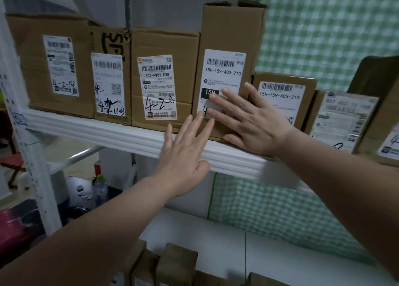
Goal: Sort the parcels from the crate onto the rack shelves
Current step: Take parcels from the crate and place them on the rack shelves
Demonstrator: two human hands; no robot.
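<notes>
Since the rack shelf is packed nearly end to end, I see little free room on it. Parcels stand side by side along its white front edge. Open space is only above the row and out in front of the edge; the upright post closes the far left end. More boxes stand on the level below.

The tall parcel sits in the row between a shorter box on its left and a lower box on its right, both touching or just beside it. It stands upright, long axis vertical, label face toward me, bottom edge near the shelf's front lip.

Both forearms reach up & fwd from the bottom of view. Right hand lies flat on the parcel's front, fingers straight and spread over the lower part of the label, thumb low by the bottom edge. Left hand is lower, palm over the shelf edge, fingers straight and apart, tips touching the parcel's lower left front.
</notes>
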